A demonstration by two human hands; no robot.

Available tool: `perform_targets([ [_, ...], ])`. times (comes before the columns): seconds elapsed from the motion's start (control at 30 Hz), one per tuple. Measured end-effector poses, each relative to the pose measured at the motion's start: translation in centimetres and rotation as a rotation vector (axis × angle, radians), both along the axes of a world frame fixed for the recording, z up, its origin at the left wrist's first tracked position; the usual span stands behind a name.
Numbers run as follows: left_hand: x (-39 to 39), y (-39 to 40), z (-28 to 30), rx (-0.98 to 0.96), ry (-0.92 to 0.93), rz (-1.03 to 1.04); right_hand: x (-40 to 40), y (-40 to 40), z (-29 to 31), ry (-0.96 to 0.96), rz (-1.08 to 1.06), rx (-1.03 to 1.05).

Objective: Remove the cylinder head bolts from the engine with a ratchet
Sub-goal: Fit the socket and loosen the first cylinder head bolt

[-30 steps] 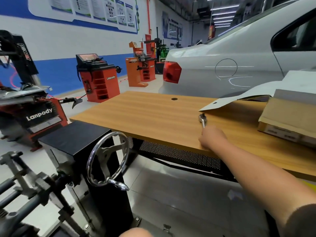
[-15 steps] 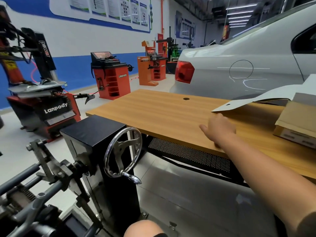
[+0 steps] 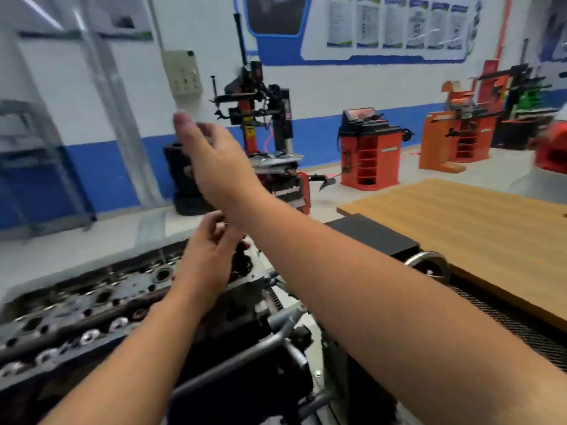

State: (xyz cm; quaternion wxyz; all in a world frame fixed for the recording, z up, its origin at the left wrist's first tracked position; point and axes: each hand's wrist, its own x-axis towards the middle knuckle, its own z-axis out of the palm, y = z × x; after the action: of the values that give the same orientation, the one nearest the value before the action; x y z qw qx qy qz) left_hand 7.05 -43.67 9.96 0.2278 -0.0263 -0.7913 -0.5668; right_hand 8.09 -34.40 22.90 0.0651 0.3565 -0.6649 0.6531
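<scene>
The dark engine cylinder head (image 3: pixel 92 302) lies on its stand at the lower left, blurred, with shiny round fittings (image 3: pixel 89 335) along its near edge. My left hand (image 3: pixel 205 259) reaches over the head's right end with fingers bent. A small metallic glint shows at its fingertips, but the blur hides whether they hold anything. Above it, my right hand (image 3: pixel 214 157) is raised in the air with fingers stretched out and holds nothing. My right forearm crosses the view from the lower right. No ratchet is in view.
The grey tube frame (image 3: pixel 245 357) of the engine stand is below the head, with a black box (image 3: pixel 368 237) and a chrome handwheel (image 3: pixel 429 265) to the right. A wooden table (image 3: pixel 460 228) stands at the right. A tyre changer (image 3: pixel 264 133) and red machines (image 3: pixel 368 154) line the far wall.
The view swung left from the table to the engine. My right hand left the ratchet on the table and rose into the air. My left hand came into view over the head.
</scene>
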Motion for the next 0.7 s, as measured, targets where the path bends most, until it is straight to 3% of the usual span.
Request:
perform_targets([
  [0.1, 2.2, 2.3, 1.4, 0.01, 0.119, 0.06, -1.5, -0.6, -0.3, 0.052, -0.186, -0.142],
  [0.23, 3.1, 2.0, 1.9, 0.01, 0.011, 0.019, -3.3, 0.6, -0.2, -0.322, 0.296, -0.206],
  [0.3, 3.2, 2.4, 2.0, 0.052, -0.015, -0.029, -3.4, 1.3, 0.2, -0.389, 0.407, -0.175],
  [0.5, 2.8, 2.1, 2.0, -0.031, 0.057, 0.053, -2.3, 0.8, -1.3, -0.215, -0.156, -0.193],
  [0.6, 2.9, 2.0, 2.0, -0.015, 0.085, 0.088, -1.7, 0.2, -0.8, -0.354, -0.156, -0.207],
  [0.7, 3.1, 2.0, 2.0, 0.044, 0.061, 0.02, -2.2, 0.4, -0.4, -0.436, 0.063, -0.221],
])
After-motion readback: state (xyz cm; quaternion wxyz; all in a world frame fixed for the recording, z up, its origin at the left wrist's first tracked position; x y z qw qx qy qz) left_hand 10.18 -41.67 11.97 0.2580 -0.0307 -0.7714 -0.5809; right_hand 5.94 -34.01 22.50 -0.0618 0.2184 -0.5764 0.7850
